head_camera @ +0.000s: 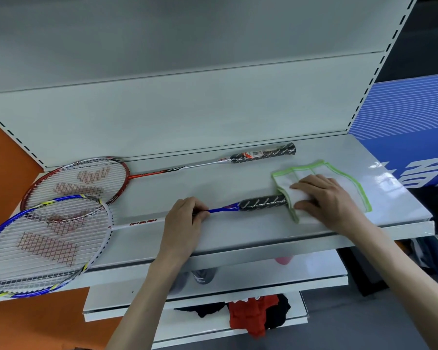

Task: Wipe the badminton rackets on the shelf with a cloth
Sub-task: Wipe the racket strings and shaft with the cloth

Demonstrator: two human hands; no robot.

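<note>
Two badminton rackets lie on the white shelf (238, 238). The blue and white racket (43, 246) is nearest me, its head overhanging the shelf's left end. My left hand (185, 221) pinches its blue shaft just left of the black handle (262, 202). My right hand (326, 200) grips a white cloth with a green border (339, 178), wrapped over the butt end of that handle. The red racket (79, 183) lies behind, its black handle (263, 154) against the back panel.
The shelf's grey back panel (187, 109) rises behind the rackets. Lower shelves hold red and black fabric (258, 314) and dark items. An orange wall (5, 160) is at the left, a blue sign (410, 137) at the right.
</note>
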